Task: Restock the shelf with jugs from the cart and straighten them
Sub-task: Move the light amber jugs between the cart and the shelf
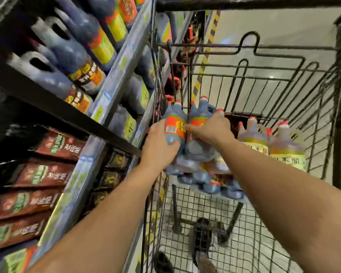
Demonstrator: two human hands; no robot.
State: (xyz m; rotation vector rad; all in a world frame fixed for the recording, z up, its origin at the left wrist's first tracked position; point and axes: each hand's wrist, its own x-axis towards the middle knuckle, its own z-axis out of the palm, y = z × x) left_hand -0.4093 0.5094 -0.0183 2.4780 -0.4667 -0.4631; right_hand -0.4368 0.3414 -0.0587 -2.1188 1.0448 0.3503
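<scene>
The left hand (159, 143) curls its fingers and thumb round one dark jug (175, 118). The right hand (212, 130) clasps a second jug (197, 147) touching it, in the cart (244, 5). Both jugs' long axes run away from the wrists, red caps beyond the fingertips.

Glossy plastic jugs (175, 127) w/ paper labels; matt black wire cart (264, 79)

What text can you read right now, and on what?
"米醋", only partly legible: yellow label on the rightmost pale jug in the cart.
Orange labels and barcode on the topmost dark jugs: too blurred to read.
Shelf jugs, brown packets, price strips: too blurred to read.
</scene>
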